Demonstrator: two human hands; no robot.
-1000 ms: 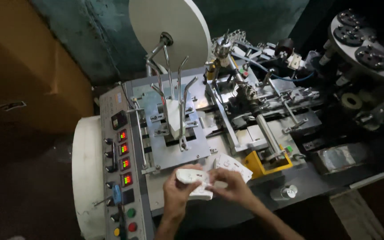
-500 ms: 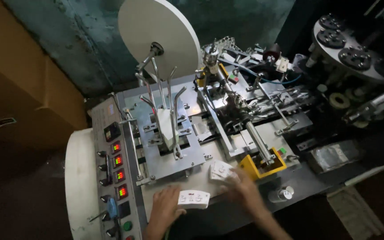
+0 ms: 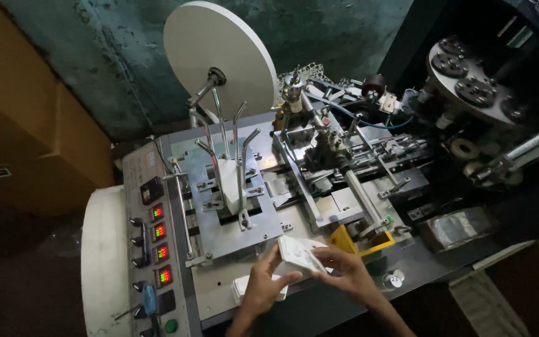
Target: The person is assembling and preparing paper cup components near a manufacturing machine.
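Both hands, left [image 3: 262,288] and right [image 3: 344,271], are pinched on a small white paper stack [image 3: 297,254] above the machine [image 3: 244,237]; it looks light and bendy, best held by its edges.

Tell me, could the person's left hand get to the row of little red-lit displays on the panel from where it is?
Probably yes. The left hand holds the white stack together with the right hand, just right of the red-lit displays. Nothing stands between them but bare machine plate, though it would have to let go of the stack first.
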